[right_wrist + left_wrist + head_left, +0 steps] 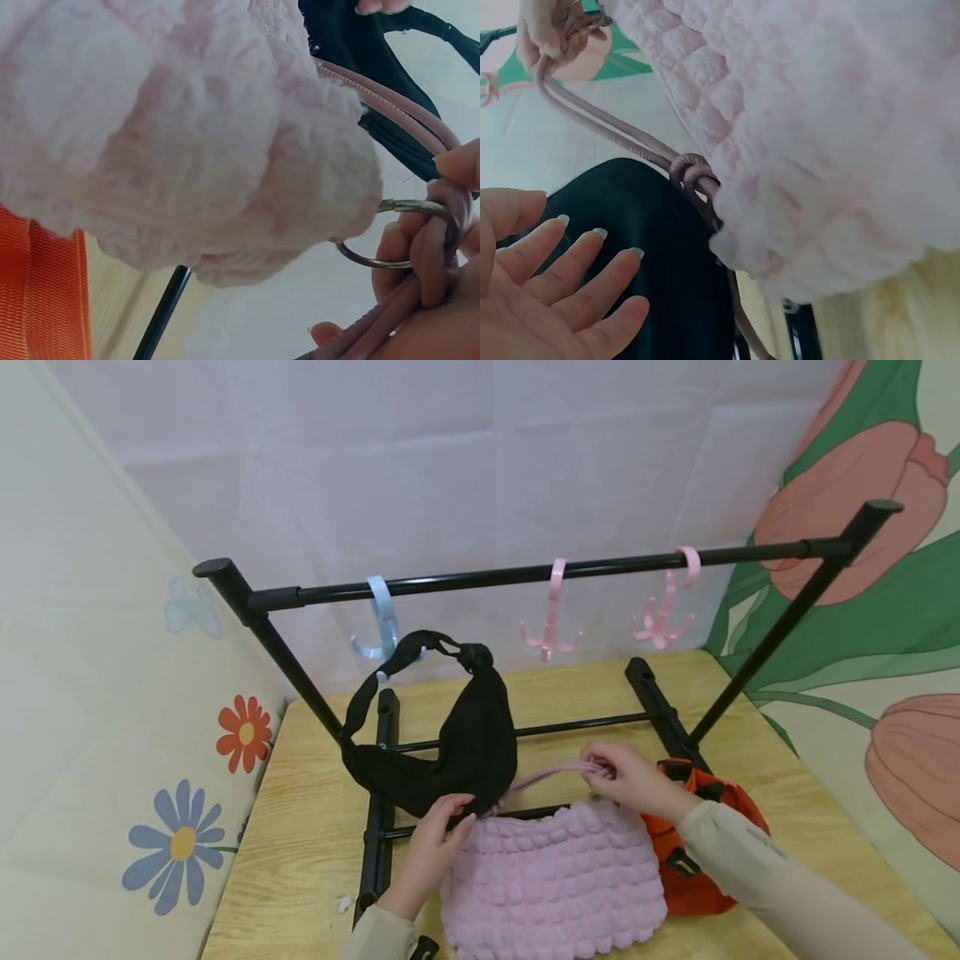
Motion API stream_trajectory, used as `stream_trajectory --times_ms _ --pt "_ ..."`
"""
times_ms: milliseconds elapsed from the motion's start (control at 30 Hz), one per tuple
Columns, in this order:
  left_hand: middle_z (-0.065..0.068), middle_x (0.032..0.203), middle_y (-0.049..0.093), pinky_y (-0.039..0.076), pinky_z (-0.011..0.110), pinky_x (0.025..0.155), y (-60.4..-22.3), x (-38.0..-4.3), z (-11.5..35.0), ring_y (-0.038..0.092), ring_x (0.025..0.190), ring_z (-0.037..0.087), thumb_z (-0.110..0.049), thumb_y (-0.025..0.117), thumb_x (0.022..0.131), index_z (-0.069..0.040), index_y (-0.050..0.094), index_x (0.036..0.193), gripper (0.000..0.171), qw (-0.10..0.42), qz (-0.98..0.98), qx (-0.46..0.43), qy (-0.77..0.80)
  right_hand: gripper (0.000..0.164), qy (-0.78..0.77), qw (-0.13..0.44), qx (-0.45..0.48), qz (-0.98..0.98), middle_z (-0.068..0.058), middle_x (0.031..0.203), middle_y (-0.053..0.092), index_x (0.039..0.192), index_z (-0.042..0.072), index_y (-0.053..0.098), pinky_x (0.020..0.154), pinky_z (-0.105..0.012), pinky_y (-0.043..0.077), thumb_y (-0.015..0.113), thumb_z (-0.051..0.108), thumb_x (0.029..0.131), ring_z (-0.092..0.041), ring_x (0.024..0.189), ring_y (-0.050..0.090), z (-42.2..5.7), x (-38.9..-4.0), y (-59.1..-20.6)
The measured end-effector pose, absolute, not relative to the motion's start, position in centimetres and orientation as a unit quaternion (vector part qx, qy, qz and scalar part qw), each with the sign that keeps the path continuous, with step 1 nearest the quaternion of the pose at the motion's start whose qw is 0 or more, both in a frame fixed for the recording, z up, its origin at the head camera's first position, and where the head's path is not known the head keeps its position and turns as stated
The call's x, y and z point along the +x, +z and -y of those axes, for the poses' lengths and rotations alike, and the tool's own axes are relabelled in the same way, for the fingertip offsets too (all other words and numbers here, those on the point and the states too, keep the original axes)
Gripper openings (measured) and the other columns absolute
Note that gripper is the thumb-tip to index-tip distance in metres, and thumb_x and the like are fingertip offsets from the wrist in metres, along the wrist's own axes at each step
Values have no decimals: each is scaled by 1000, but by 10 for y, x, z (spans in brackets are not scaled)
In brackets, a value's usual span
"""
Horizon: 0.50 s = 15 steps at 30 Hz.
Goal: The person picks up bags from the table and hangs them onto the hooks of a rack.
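A puffy pink bag (555, 877) is held up in front of the rack, its texture bumpy. My right hand (630, 777) grips its mauve cord strap (551, 771) at the right end. In the right wrist view, those fingers curl round the knotted strap beside a metal ring (401, 204). My left hand (435, 852) is at the bag's upper left corner, near a black bag (480, 735). Its fingers look loosely spread and hold nothing in the left wrist view. The black bag hangs by its strap from a light blue hook (383, 610).
A black rack (480, 579) stands on the wooden table (300, 827). Two pink hooks, a middle one (552, 610) and a right one (663, 610), hang from its bar. An orange bag (697, 885) lies at the right, partly behind the pink bag and my right arm.
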State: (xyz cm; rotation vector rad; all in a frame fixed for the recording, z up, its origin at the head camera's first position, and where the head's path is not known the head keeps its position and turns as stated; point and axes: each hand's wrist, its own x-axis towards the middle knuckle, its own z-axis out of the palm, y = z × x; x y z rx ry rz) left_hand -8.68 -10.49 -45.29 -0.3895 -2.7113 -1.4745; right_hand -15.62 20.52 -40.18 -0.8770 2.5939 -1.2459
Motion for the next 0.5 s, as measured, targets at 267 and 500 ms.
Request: stream_trajectory --times_ms 267,500 --pt "10 128 57 46 48 91 -444 -98 93 56 111 29 -18 55 101 -3 59 127 30 24 882 -150 -447 20 -396 24 -330 -857 10 71 45 86 14 57 50 -24 38 62 -5 86 -4 59 40 -203 -151 -398" --pt "12 128 57 46 48 93 -444 -108 91 56 112 29 -15 56 99 -2 58 128 31 18 890 -138 -435 27 -367 -47 -362 -856 16 73 47 83 17 60 54 -24 38 65 -9 78 -3 65 40 -201 -148 -395"
